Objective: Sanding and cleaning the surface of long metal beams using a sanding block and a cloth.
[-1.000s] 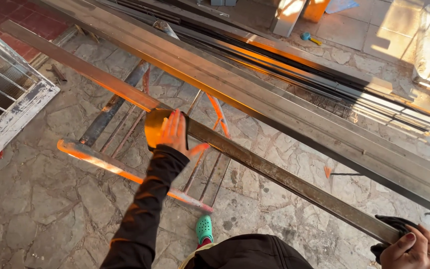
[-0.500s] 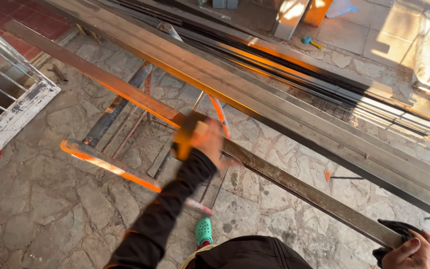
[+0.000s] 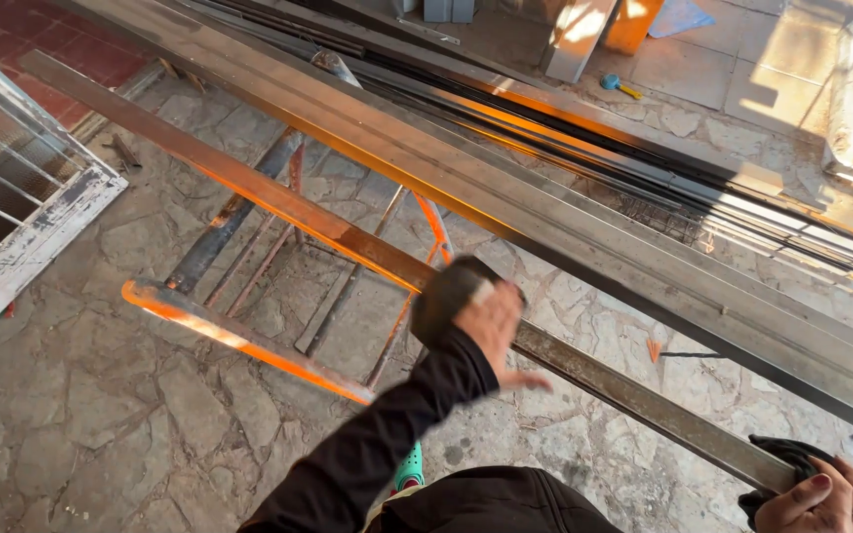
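— Why was the bar (image 3: 348,247) gripped at its near end?
— It was steadied there by the right hand (image 3: 826,494), fingers curled round a cloth (image 3: 777,464); mid-bar, a pad (image 3: 446,296) was pressed on by the left hand (image 3: 491,326), fingers closed over it.

Warm low sunlight glares off metal; the left hand (image 3: 486,321) is motion-blurred.

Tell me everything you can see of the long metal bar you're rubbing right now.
The metal bar is a long flat strip, grey-brown and rusty-looking, glowing orange where sunlight hits. It runs diagonally from upper left to lower right, raised above the stone floor across a metal stand. The left hand presses a dark pad onto its middle; the right hand grips its near end through a dark cloth.
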